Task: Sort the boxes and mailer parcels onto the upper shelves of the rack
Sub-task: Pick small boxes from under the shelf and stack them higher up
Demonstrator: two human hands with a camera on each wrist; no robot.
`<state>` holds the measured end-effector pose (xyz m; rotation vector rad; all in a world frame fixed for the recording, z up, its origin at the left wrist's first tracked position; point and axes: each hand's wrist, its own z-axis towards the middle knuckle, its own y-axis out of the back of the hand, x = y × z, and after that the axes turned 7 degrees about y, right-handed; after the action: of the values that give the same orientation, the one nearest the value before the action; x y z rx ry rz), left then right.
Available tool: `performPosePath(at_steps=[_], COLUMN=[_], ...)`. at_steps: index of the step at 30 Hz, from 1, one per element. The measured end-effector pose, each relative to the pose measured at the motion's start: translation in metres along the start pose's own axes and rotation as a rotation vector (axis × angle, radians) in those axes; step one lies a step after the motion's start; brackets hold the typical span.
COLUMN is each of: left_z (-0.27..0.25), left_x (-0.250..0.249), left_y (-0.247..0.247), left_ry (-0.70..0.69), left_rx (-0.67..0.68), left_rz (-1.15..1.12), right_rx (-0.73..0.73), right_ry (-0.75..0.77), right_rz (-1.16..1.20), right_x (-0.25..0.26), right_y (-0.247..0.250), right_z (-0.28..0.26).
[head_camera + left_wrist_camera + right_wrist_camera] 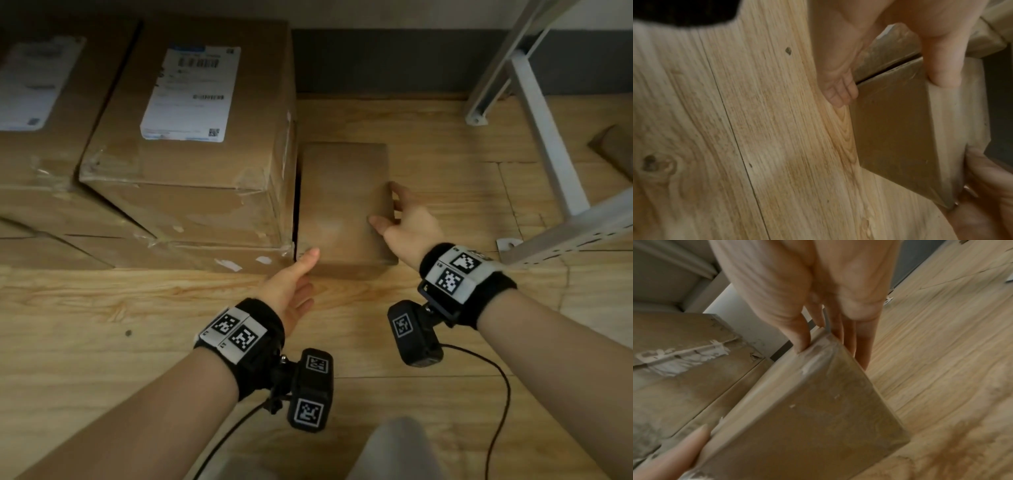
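Observation:
A small plain brown box (342,202) stands on the wooden floor against a big taped carton (191,154). My left hand (303,277) is at its near left corner: the thumb (943,73) lies on the top edge and straight fingers (840,94) reach the front face near the floor. My right hand (388,205) is at the right edge, its thumb (799,340) pressing on the top and straight fingers (861,345) running down the right side. The box (818,418) rests on the floor.
Two large cartons with white shipping labels, the second one (37,102) at far left, sit on flattened cardboard. The white metal rack (548,147) stands at right with a low beam (565,236) near my right wrist. A brown parcel corner (616,147) shows beyond it.

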<state>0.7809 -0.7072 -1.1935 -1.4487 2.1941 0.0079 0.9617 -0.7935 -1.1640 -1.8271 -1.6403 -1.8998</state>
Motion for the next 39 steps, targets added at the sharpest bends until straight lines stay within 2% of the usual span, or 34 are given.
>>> performPosePath(at_steps=[6, 11, 15, 19, 22, 26, 29, 32, 39], left_z=[0.005, 0.006, -0.011, -0.054, -0.106, -0.188, -0.264, -0.350, -0.575], left_x=[0.001, 0.002, -0.005, -0.012, -0.019, -0.039, -0.063, -0.095, -0.195], left_y=[0.007, 0.009, 0.006, 0.010, 0.011, 0.006, -0.001, -0.014, -0.060], left_ry=[-0.023, -0.033, 0.004, 0.054, 0.015, -0.128, -0.208, -0.285, -0.534], left_rx=[-0.007, 0.002, -0.032, -0.125, -0.187, -0.193, -0.165, -0.111, -0.046], left_rz=[0.013, 0.057, 0.104, 0.252, 0.462, 0.895, 1.130, 1.296, 1.577], right_rx=[-0.031, -0.146, 0.012, 0.243, 0.395, 0.485, 0.545, 0.575, 0.501], right_ry=[0.014, 0.152, 0.163, 0.166, 0.219, 0.347, 0.449, 0.535, 0.726], right_rz=[-0.087, -0.284, -0.535, -0.629, -0.658, -0.741, -0.744, -0.769, -0.833], right_x=[0.002, 0.005, 0.016, 0.039, 0.064, 0.118, 0.169, 0.235, 0.422], right_y=[-0.011, -0.018, -0.009, 0.014, 0.042, 0.087, 0.129, 0.183, 0.328], right_z=[0.001, -0.007, -0.021, -0.056, -0.089, -0.135, -0.174, -0.215, -0.302])
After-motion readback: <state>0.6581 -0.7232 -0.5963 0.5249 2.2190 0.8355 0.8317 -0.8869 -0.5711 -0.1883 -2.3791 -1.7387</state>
